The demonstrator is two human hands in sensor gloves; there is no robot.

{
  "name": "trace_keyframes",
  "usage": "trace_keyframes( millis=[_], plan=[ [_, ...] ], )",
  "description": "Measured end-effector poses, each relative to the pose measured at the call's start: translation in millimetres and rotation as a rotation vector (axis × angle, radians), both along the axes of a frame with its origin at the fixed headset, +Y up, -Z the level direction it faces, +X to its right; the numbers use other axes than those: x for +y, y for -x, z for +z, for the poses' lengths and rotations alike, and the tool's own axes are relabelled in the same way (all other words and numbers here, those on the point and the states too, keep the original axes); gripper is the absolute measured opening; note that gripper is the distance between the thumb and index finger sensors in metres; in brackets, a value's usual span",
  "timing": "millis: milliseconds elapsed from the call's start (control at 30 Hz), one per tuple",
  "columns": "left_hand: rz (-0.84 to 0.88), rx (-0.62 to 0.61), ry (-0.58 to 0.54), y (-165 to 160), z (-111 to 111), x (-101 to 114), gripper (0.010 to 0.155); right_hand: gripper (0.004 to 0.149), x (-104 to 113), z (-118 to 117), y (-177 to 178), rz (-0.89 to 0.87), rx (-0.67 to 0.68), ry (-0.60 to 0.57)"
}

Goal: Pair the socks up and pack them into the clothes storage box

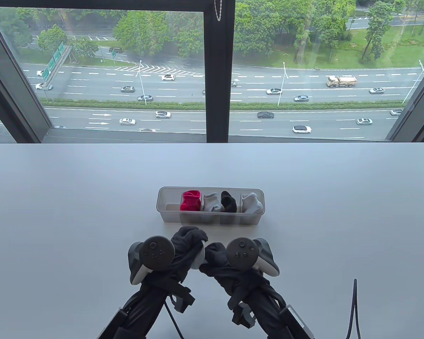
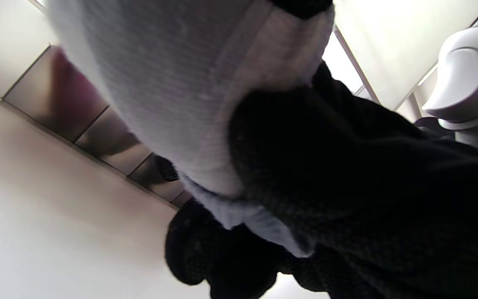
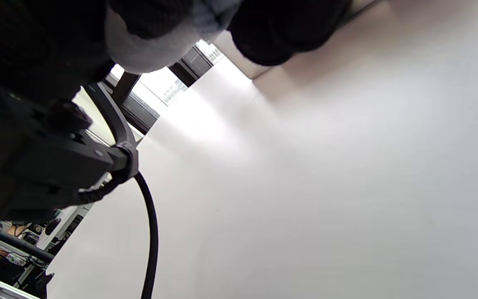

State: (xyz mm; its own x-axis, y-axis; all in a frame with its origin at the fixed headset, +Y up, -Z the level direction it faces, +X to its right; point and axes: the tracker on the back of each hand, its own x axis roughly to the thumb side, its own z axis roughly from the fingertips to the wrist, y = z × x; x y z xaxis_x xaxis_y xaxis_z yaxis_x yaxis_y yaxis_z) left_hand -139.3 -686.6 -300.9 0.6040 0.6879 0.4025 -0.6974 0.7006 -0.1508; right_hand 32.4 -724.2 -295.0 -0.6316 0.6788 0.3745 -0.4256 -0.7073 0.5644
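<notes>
Gripping a pale grey sock bundle [image 1: 200, 257] between them, the left hand [image 1: 183, 247] and right hand [image 1: 219, 261] are meeting low in the centre of the table view, just below the clothes storage box [image 1: 210, 204]. Both sets of gloved fingers are curling round the bundle, as the left wrist view is showing close up; how tightly it is rolled I cannot tell.

As I judge it, the roll is risking coming loose if either hand lets go early, and a slack bundle may be catching on the divider or the rim rather than dropping in.

Inside the box, from frame left: an empty-looking compartment, then a red pair [image 1: 190, 200], then a grey pair [image 1: 211, 202] beside a black pair [image 1: 228, 202], then another grey pair [image 1: 251, 203]. The white table [image 1: 74, 219] is carrying the box.
</notes>
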Motion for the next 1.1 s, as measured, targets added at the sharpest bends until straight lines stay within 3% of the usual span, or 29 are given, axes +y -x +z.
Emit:
trace_keyframes(
  millis=[67,100,167,267,367,433,567,667,767,867,933,967,1033,1100],
  plan=[
    [-0.109,0.029,-0.009,-1.0,2.1,-3.3,0.041,0.05,-1.3,-1.0,1.1,0.035,0.001,0.002],
    [-0.062,0.006,-0.001,-0.9,1.5,-6.1,0.042,0.051,-0.9,-1.1,-2.2,0.028,-0.031,-0.052],
    [0.034,-0.035,0.048,-1.7,3.4,-8.3,0.048,0.05,1.2,-2.2,-12.2,-0.125,-0.228,-0.156],
    [0.076,-0.112,0.067,-6.3,6.4,-9.2,0.063,0.047,4.3,-4.7,-29.7,-0.25,-0.348,-0.157],
    [0.085,-0.168,0.078,-14.6,8.5,-14.4,0.063,0.048,8.7,-6.5,-46.6,-0.338,-0.471,-0.175],
    [0.06,-0.191,0.116,-19.3,8.8,-16.2,0.067,0.062,9.5,-5.7,-54.7,-0.437,-0.571,-0.159],
    [0.075,-0.155,0.19,-20.1,5.7,-22.3,0.068,0.06,11.4,-3.0,-58.8,-0.62,-0.514,-0.104],
    [0.268,-0.052,0.243,-9.3,-0.4,-22.5,0.067,0.069,17.0,3.4,-49.9,-0.502,-0.502,-0.28],
    [0.452,-0.084,0.345,-5.8,1.1,-24.6,0.063,0.074,16.1,6.6,-38.8,-0.238,-0.413,-0.453],
    [0.492,-0.176,0.381,-4.5,-0.2,-30.3,0.064,0.068,19.4,10.4,-36.7,-0.236,-0.448,-0.511],
    [0.472,-0.202,0.403,-8.6,0.9,-29.6,0.081,0.059,23.0,11.5,-38.8,-0.212,-0.445,-0.563],
    [0.417,-0.194,0.389,-14.3,3.1,-28.2,0.083,0.052,24.6,11.5,-40.5,-0.204,-0.494,-0.597],
    [0.278,-0.184,0.377,-24.2,6.4,-26.0,0.082,0.045,23.5,8.7,-45.4,-0.184,-0.528,-0.583],
    [0.254,-0.178,0.354,-26.5,7.3,-25.0,0.075,0.04,17.1,4.1,-55.8,-0.276,-0.589,-0.455]
  ],
)
